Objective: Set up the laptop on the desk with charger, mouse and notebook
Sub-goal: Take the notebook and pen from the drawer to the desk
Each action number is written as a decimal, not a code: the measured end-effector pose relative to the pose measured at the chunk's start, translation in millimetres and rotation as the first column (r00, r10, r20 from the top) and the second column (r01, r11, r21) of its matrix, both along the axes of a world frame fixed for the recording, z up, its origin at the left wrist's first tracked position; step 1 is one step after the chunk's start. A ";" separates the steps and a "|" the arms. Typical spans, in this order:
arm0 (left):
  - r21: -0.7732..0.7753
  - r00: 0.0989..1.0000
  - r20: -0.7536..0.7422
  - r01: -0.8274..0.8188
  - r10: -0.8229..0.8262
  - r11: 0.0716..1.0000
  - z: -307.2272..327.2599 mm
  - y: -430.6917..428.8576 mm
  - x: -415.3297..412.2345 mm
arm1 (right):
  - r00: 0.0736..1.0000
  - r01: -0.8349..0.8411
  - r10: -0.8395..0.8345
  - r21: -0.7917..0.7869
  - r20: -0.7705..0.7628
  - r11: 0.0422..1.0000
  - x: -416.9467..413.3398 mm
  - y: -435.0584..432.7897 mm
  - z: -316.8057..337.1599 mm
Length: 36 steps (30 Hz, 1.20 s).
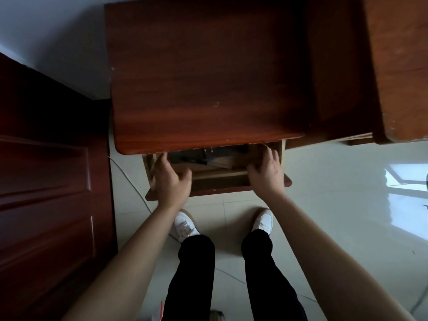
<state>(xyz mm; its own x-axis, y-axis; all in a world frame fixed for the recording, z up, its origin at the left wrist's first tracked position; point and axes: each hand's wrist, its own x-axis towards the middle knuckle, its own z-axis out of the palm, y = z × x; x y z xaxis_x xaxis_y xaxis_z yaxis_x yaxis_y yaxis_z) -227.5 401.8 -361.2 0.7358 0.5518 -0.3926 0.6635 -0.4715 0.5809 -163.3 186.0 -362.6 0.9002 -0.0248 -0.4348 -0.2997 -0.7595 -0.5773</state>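
Observation:
A reddish-brown wooden desk fills the upper middle of the head view, its top bare. Below its front edge a drawer stands partly pulled out. Dark flat items, perhaps books or a notebook, lie inside, mostly hidden under the desk top. My left hand reaches into the drawer's left end, fingers extended over the side wall. My right hand reaches into the right end, fingertips inside near the corner. Neither hand visibly holds anything. No laptop, charger or mouse shows.
A dark wooden door stands at the left. A taller wooden cabinet adjoins the desk at the right. A thin cable runs along the pale tiled floor by the drawer's left side. My legs and white shoes stand below the drawer.

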 end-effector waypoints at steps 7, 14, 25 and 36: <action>-0.270 0.955 -0.213 -0.262 0.208 0.926 -28.0 10.7 23.4 | 0.938 0.163 -0.151 0.015 -0.313 0.986 24.7 31.1 -26.3; -0.348 0.929 -0.196 -0.365 0.314 0.864 -25.4 10.9 22.0 | 0.909 0.181 -0.165 0.006 -0.382 0.984 25.6 30.2 -25.5; -0.156 0.855 -0.269 -0.493 0.444 0.856 10.7 -2.5 6.7 | 0.964 0.246 -0.250 -0.046 -0.096 0.968 -18.3 12.3 4.1; -0.054 0.978 -0.058 -0.201 0.198 0.978 86.7 -38.1 -93.9 | 0.975 0.133 -0.139 -0.047 -0.171 0.990 -112.0 -36.8 57.8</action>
<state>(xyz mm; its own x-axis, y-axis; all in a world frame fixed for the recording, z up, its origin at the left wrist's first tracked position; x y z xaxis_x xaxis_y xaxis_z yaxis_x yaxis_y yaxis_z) -321.4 363.7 -274.6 0.5910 0.6600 -0.4638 0.7708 -0.2923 0.5661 -275.3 149.2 -304.8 0.7982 -0.1597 -0.5809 -0.4950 -0.7233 -0.4815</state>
